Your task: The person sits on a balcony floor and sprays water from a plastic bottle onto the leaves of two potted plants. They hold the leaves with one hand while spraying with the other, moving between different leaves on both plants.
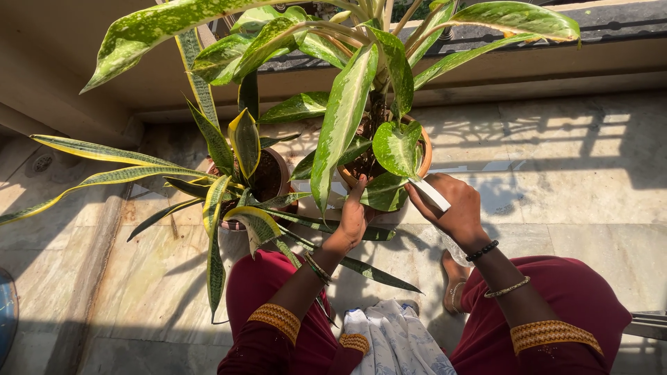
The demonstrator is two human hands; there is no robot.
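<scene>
A variegated leafy plant grows in a terracotta pot (423,158) on the floor in front of me. My left hand (353,217) supports one of its speckled green leaves (386,192) from underneath, thumb up along the leaf edge. My right hand (449,206) holds a white folded cloth or pad (431,194) against the tip of that same leaf. A bead bracelet and a metal bangle sit on my right wrist. Both arms wear maroon sleeves with gold trim.
A snake plant in a dark brown pot (275,173) stands to the left, its long striped leaves spreading over the stone floor (570,180). A low wall (528,69) runs behind the pots. A floor drain (42,162) lies at far left. My bare foot (455,278) rests below.
</scene>
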